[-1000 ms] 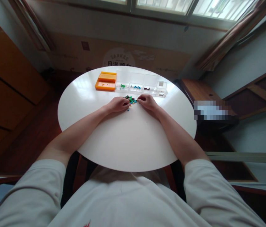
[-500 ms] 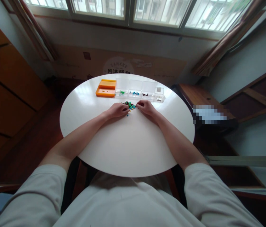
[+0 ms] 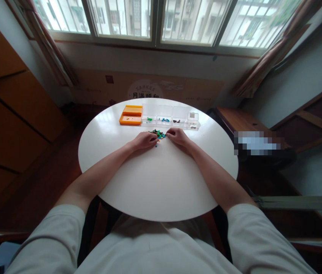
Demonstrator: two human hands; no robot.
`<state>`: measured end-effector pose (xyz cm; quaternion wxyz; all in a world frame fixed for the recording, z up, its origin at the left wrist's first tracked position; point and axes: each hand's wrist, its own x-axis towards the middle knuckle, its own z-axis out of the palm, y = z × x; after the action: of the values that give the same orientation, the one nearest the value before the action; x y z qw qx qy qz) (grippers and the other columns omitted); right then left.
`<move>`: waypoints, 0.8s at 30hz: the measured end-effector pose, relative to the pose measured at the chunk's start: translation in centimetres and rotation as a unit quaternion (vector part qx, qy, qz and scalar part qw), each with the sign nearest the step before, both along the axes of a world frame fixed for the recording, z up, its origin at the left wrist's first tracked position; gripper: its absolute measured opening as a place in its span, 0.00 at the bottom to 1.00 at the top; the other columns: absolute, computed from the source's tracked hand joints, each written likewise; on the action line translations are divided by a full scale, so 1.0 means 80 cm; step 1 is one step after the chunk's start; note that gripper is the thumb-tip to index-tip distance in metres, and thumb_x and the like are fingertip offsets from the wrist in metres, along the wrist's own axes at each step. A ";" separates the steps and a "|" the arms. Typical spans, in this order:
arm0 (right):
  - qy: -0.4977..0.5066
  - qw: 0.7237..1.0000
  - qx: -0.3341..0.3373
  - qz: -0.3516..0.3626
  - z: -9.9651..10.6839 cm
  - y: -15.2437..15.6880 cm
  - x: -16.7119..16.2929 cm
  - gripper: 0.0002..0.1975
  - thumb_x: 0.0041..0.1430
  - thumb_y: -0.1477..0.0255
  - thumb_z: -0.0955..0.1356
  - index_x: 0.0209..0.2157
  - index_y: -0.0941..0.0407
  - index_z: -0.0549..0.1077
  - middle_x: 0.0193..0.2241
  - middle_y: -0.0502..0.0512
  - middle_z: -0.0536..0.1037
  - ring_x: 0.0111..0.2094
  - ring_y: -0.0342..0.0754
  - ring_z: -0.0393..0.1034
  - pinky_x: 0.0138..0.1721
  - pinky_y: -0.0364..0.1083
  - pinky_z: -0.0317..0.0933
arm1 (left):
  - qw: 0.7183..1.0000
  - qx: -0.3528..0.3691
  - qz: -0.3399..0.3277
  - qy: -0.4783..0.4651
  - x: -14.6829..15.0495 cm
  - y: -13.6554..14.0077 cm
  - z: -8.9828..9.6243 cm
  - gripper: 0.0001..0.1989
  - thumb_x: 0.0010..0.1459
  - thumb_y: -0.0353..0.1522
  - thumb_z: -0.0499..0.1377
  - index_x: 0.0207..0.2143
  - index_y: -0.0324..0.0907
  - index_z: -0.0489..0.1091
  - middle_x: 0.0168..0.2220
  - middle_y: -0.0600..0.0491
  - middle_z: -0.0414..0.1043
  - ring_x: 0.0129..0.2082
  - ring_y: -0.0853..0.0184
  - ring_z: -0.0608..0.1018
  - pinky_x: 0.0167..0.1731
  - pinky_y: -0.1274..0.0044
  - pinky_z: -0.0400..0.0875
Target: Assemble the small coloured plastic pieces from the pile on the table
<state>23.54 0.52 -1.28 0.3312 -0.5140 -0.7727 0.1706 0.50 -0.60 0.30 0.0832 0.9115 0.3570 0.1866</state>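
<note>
A small heap of tiny green, blue, dark and yellow pieces (image 3: 159, 133) lies on the white table, between my two hands. My left hand (image 3: 146, 140) rests at the heap's left side, its fingers curled together; whatever they may hold is too small to name. On the other side my right hand (image 3: 175, 136) has thumb and fingertips pinched at the heap's right edge, and a piece in the pinch cannot be made out. One loose blue piece (image 3: 156, 145) sits just in front of the heap.
Behind the heap stands an open orange box (image 3: 130, 123) with a few small bits inside. To its right runs a row of clear lidded boxes (image 3: 165, 123) holding green, blue and dark pieces. The round white table (image 3: 161, 182) has its near edge at my body.
The whole view has shifted slightly, with the table lower in the picture. Both hands stay at the heap, with little visible change in their fingers.
</note>
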 end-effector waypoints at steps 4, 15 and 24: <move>-0.004 1.000 0.004 0.000 -0.001 0.001 0.001 0.11 0.52 0.69 0.66 0.31 0.60 0.77 0.28 0.55 0.77 0.28 0.44 0.68 0.32 0.42 0.60 | 1.000 -0.002 -0.005 -0.002 0.000 0.000 0.001 0.19 0.60 0.41 0.49 0.24 0.41 0.70 0.22 0.53 0.70 0.21 0.71 0.65 0.24 0.78 0.49; -0.014 1.000 0.011 -0.002 -0.002 0.005 0.002 0.11 0.52 0.69 0.66 0.31 0.60 0.77 0.28 0.55 0.78 0.28 0.44 0.68 0.33 0.42 0.60 | 1.000 0.003 0.001 0.002 0.000 0.000 0.002 0.18 0.60 0.41 0.49 0.24 0.41 0.69 0.22 0.53 0.70 0.21 0.71 0.65 0.24 0.78 0.49; -0.022 1.000 0.013 -0.007 -0.002 0.003 0.001 0.11 0.52 0.69 0.66 0.31 0.60 0.77 0.27 0.55 0.78 0.28 0.44 0.67 0.32 0.42 0.59 | 1.000 -0.003 0.001 0.005 0.000 -0.004 0.005 0.19 0.60 0.41 0.49 0.23 0.41 0.68 0.21 0.54 0.68 0.21 0.72 0.64 0.24 0.78 0.49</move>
<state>23.62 0.78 -1.46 0.3219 -0.5184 -0.7784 0.1474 0.46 -0.89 0.71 0.0839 0.9119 0.3587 0.1811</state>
